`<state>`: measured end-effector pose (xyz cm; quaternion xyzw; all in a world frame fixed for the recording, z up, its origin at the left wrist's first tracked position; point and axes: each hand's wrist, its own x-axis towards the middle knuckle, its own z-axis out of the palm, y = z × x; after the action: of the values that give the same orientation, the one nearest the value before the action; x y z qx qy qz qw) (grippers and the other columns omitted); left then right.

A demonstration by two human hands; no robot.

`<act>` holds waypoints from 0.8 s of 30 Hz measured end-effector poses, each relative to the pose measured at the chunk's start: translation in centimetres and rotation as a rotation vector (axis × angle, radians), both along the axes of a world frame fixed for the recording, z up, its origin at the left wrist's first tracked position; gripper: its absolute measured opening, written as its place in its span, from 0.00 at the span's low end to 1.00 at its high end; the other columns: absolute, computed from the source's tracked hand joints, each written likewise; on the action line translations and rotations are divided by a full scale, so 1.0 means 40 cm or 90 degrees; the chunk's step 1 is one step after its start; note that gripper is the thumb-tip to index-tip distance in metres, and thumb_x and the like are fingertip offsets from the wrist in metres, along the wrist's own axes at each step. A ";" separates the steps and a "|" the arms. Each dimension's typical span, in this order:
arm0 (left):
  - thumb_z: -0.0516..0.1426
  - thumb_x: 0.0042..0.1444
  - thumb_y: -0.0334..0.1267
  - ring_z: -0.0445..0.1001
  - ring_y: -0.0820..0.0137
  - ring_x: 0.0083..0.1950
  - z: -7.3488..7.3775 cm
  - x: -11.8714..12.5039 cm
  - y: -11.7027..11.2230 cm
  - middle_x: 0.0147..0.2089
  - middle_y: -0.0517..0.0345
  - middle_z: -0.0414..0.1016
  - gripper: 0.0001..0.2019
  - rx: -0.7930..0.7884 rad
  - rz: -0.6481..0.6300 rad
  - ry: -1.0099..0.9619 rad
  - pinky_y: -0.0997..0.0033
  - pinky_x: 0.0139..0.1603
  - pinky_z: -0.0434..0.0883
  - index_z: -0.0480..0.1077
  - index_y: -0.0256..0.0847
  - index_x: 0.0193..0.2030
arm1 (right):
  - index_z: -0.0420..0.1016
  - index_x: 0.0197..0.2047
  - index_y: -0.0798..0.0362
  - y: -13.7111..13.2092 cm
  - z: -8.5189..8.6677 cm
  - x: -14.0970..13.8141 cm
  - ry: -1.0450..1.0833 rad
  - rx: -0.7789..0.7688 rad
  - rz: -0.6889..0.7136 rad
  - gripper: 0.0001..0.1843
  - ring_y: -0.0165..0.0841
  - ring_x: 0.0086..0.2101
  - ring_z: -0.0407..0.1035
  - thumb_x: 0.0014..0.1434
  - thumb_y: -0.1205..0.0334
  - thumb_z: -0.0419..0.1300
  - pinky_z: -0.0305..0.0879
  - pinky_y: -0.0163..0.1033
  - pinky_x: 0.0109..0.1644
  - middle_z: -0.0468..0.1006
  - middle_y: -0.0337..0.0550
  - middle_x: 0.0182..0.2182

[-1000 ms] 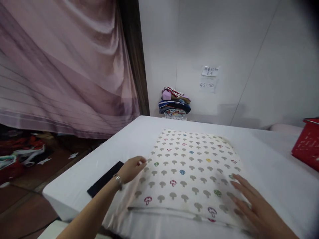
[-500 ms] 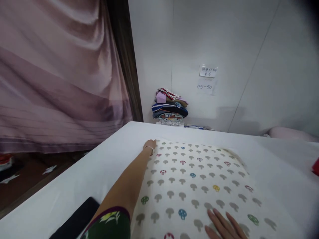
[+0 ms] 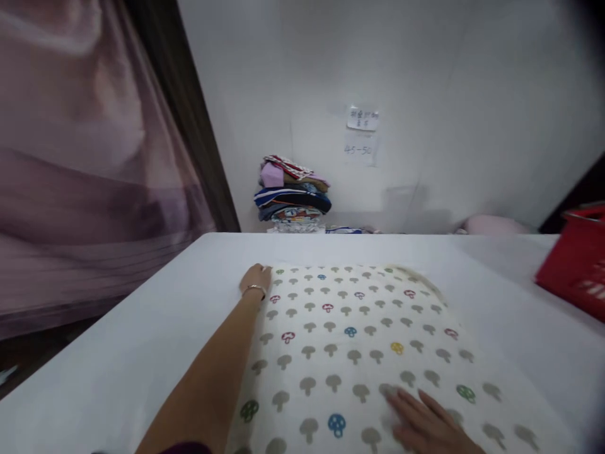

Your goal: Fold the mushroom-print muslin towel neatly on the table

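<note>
A folded white cloth with a mushroom print (image 3: 359,340) lies flat on a white-covered table (image 3: 155,328). My left arm reaches far across it, and my left hand (image 3: 256,279) is closed on the cloth's far left corner; a thin bracelet sits on the wrist. My right hand (image 3: 425,424) lies flat on the near part of the cloth, fingers stretched out and pointing left.
A stack of folded clothes (image 3: 293,197) stands against the white wall beyond the table. A red basket (image 3: 574,261) sits at the right edge. A pink curtain (image 3: 85,157) hangs at the left. A paper note (image 3: 362,118) is stuck on the wall.
My left hand went from the cloth's near left edge to its far left corner. My right hand shifted toward the cloth's near middle. The view moved forward, so the dark flat object at the left is out of sight.
</note>
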<state>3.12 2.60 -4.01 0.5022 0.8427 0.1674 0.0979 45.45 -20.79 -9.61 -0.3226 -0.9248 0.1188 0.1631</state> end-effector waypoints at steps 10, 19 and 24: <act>0.47 0.53 0.53 0.70 0.53 0.49 0.013 0.004 0.020 0.50 0.45 0.72 0.24 -0.003 0.005 0.002 0.58 0.44 0.67 0.68 0.38 0.47 | 0.46 0.66 0.59 0.503 0.127 0.038 -0.115 -0.056 -0.407 0.35 0.38 0.63 0.35 0.61 0.46 0.41 0.34 0.47 0.64 0.41 0.50 0.65; 0.46 0.54 0.52 0.70 0.52 0.49 0.009 -0.003 0.029 0.50 0.40 0.71 0.25 -0.010 0.018 0.015 0.58 0.44 0.67 0.68 0.35 0.49 | 0.47 0.65 0.51 0.627 0.084 0.090 -0.152 -0.157 -0.461 0.37 0.39 0.63 0.35 0.59 0.38 0.36 0.35 0.50 0.63 0.42 0.44 0.65; 0.47 0.54 0.51 0.70 0.50 0.48 0.007 0.003 0.026 0.50 0.40 0.71 0.25 -0.014 0.020 0.021 0.56 0.43 0.67 0.68 0.35 0.50 | 0.45 0.65 0.49 0.623 0.080 0.093 -0.155 -0.152 -0.479 0.35 0.38 0.63 0.33 0.60 0.40 0.36 0.33 0.51 0.63 0.41 0.42 0.66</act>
<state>3.23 3.65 -3.74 0.4905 0.8538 0.1513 0.0866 49.18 4.13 -6.39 -0.6663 -0.7348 0.1181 0.0462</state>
